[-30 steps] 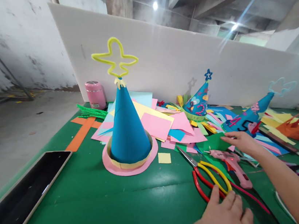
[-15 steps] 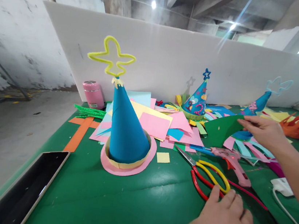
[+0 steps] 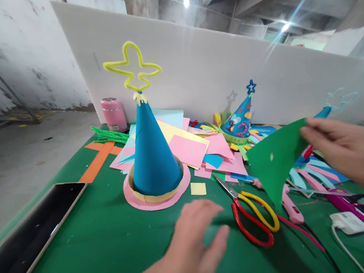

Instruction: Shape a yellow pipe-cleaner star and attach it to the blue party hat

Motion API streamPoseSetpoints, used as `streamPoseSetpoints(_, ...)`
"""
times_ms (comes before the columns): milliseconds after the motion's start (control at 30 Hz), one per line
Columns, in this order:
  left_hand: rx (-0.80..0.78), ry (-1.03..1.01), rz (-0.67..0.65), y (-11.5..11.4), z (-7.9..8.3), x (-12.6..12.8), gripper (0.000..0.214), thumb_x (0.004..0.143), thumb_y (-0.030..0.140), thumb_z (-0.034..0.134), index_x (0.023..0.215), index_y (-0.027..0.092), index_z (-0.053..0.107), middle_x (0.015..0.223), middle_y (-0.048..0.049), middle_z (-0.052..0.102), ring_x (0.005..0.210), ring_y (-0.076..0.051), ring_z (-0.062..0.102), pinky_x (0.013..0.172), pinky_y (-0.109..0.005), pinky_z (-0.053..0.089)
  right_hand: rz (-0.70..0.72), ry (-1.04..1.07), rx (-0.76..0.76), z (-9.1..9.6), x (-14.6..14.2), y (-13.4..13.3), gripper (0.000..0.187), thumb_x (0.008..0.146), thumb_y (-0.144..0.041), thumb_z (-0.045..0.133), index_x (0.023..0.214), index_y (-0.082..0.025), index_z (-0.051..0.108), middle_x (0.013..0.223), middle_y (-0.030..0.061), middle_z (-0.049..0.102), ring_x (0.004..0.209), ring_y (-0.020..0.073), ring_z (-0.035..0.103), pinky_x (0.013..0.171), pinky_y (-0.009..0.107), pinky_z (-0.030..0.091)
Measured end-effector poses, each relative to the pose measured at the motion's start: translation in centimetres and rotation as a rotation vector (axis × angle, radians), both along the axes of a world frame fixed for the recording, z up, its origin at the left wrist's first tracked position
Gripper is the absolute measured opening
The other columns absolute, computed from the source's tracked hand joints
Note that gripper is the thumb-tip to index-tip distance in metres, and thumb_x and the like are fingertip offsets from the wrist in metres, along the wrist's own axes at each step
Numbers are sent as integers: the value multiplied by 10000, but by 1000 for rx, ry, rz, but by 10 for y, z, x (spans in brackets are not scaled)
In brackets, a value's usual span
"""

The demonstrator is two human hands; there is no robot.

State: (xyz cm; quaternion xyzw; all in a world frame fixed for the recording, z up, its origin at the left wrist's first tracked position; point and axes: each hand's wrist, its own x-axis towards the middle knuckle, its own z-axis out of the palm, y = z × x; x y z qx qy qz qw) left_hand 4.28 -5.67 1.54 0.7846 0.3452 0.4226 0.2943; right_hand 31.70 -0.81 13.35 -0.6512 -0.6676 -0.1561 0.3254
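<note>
My right hand (image 3: 338,146) pinches a piece of green paper (image 3: 275,157) by its top corner, holding it up over the pink glue gun (image 3: 291,207). My left hand (image 3: 192,247) is above the green tabletop with fingers apart and nothing in it, slightly blurred. It is between a blue paper cone hat (image 3: 154,159) and the scissors (image 3: 237,202). The scissors lie with red and yellow handles toward me. The hat stands on a pink brim (image 3: 133,199) with a cream band, topped by a yellow pipe-cleaner shape (image 3: 140,66). A small yellow paper square (image 3: 198,189) lies beside it.
Coloured paper sheets (image 3: 188,151) are heaped behind the hat. A decorated hat (image 3: 237,123) and another pipe-cleaner-topped one stand farther back. A phone (image 3: 36,224) lies at the left edge, a pink bottle (image 3: 114,114) behind. A white plug (image 3: 348,222) and cables are at right.
My left hand has left the scissors' handles and moved left, opening. My right hand has lifted the green paper and brought it nearer, so it now covers part of the glue gun.
</note>
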Motion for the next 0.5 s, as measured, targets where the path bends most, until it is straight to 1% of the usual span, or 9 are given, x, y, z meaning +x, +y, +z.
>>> streamPoseSetpoints(33, -135, -36, 76, 3, 3, -11, 235, 783, 238, 487, 1008, 178, 512, 954, -106, 579, 858, -210, 516, 747, -355, 413, 148, -12, -117, -4, -8, 2, 398, 809, -462, 430, 886, -134, 641, 764, 49, 630, 706, 171, 554, 619, 282, 400)
streamPoseSetpoints(100, -403, -119, 109, 9, 8, -30, 286, 778, 305, 498, 1035, 179, 492, 964, -97, 558, 800, -191, 507, 722, -337, 418, 375, -11, -367, -13, -29, 8, 341, 828, -397, 440, 962, -146, 628, 836, 50, 648, 735, 177, 567, 636, 267, 416)
streamPoseSetpoints(133, -528, -172, 89, 11, 9, -36, 330, 778, 333, 495, 1072, 182, 480, 995, -94, 546, 773, -176, 505, 714, -326, 417, 449, 0, -463, -18, -41, 11, 339, 843, -382, 419, 996, -150, 614, 825, 45, 649, 706, 169, 567, 610, 257, 416)
streamPoseSetpoints(200, -721, -270, -6, 14, 9, -45, 369, 779, 384, 485, 1083, 175, 492, 945, -73, 554, 680, -143, 505, 660, -298, 416, 584, -22, -589, -27, -66, 17, 318, 847, -360, 413, 977, -159, 623, 756, 30, 646, 632, 157, 557, 553, 242, 405)
streamPoseSetpoints(267, -831, -324, -79, 16, 7, -48, 379, 771, 404, 497, 1066, 165, 511, 803, -33, 557, 596, -123, 496, 589, -272, 403, 653, -48, -603, -34, -91, 20, 270, 842, -306, 426, 928, -168, 641, 753, 26, 651, 637, 158, 559, 556, 239, 396)
streamPoseSetpoints(300, -860, -325, -115, 16, 5, -48, 362, 764, 403, 511, 1029, 156, 531, 743, -17, 547, 564, -115, 486, 555, -260, 390, 682, -63, -616, -37, -102, 21, 257, 840, -283, 427, 922, -170, 643, 745, 24, 652, 631, 155, 557, 552, 236, 391)
streamPoseSetpoints(367, -886, -285, -172, 17, 1, -48, 280, 759, 390, 525, 876, 140, 572, 647, 3, 525, 508, -99, 458, 504, -236, 356, 728, -56, -621, -42, -120, 23, 248, 838, -251, 425, 920, -171, 646, 747, 26, 658, 624, 149, 558, 548, 230, 389)
streamPoseSetpoints(433, -894, -245, -186, 18, -4, -48, 270, 778, 381, 502, 675, 138, 553, 552, 17, 499, 465, -84, 425, 483, -222, 324, 784, -27, -627, -44, -131, 24, 247, 832, -225, 433, 959, -172, 638, 815, 35, 669, 686, 152, 576, 597, 231, 408)
streamPoseSetpoints(500, -902, -253, -138, 19, -10, -50, 320, 799, 377, 473, 583, 146, 514, 480, 34, 460, 439, -77, 403, 481, -214, 310, 779, 31, -589, -45, -129, 26, 272, 825, -227, 448, 1042, -179, 605, 938, 46, 662, 779, 159, 583, 656, 236, 423)
